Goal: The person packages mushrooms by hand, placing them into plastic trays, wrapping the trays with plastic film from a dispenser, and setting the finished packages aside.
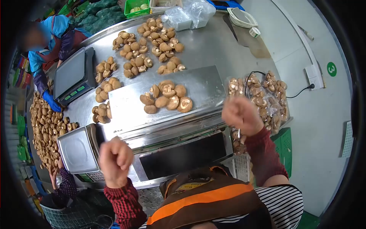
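Both hands are raised over the near edge of a steel table, one at each side of a flat metal plate (129,99). My left hand (115,158) has its fingers curled, right of a small scale (78,149); what they hold, if anything, is too blurred to tell. Curled fingers also show on my right hand (240,114), beside bagged mushrooms (259,97); its grip is unclear too. Between the hands, a loose group of brown mushrooms (162,101) lies on the plate. Below it is a dark panel (183,154).
Piles of mushrooms (133,47) cover the table's back. A larger scale (74,74) stands back left, near a co-worker (53,38) in blue. Another person's hand (53,175) touches a mushroom heap (47,129). Plastic bags (190,15) and a white basket (242,18) lie behind.
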Action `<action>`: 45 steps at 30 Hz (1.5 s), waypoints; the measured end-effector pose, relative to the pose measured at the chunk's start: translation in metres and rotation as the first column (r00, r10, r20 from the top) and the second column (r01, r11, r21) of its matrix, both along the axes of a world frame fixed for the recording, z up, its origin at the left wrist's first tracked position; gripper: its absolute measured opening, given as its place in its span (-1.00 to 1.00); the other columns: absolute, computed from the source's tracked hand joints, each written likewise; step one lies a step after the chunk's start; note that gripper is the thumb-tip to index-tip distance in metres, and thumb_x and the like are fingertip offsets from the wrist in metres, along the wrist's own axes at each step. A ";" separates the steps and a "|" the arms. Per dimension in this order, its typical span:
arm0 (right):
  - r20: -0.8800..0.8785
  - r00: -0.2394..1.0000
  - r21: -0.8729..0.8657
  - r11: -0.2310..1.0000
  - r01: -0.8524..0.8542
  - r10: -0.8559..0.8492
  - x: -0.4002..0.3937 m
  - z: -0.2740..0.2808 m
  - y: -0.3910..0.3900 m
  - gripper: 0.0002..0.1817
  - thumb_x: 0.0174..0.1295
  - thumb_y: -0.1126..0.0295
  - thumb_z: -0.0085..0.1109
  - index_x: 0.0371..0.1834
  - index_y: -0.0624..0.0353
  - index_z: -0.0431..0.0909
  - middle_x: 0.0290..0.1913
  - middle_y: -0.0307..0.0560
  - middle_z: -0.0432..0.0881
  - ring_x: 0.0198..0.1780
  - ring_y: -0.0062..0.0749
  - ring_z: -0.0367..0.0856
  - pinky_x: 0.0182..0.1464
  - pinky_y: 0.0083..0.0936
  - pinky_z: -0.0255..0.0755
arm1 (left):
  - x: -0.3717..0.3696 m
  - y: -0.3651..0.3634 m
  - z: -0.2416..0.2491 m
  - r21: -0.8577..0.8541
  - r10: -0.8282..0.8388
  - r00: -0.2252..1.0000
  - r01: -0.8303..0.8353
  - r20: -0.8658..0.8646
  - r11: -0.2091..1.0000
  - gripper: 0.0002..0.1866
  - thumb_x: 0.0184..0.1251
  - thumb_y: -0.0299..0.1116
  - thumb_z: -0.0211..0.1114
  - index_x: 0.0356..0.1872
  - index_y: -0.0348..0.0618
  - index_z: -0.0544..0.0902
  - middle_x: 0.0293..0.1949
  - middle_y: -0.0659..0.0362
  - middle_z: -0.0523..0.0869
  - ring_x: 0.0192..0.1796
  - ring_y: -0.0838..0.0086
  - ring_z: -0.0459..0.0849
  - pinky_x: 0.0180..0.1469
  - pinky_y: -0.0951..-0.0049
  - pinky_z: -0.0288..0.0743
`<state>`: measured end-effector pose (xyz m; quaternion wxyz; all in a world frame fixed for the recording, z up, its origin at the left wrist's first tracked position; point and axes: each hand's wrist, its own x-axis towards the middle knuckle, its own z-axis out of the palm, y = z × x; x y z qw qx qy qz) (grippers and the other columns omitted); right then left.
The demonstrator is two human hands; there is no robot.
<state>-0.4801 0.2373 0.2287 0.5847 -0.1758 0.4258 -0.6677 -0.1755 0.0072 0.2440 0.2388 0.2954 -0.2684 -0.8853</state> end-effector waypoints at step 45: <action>-0.266 0.961 0.498 0.843 0.204 -0.075 0.103 -0.055 0.048 -0.70 0.54 0.16 -0.16 -0.06 0.22 0.35 -0.18 -0.04 0.60 -0.30 -0.41 0.67 -0.38 -0.49 0.64 | -0.003 0.031 -0.077 -0.505 -0.059 0.707 0.558 0.704 0.658 -0.73 0.53 -0.32 0.10 -0.35 -0.33 0.52 -0.62 0.25 0.51 -0.60 0.65 0.41 -0.55 0.54 0.30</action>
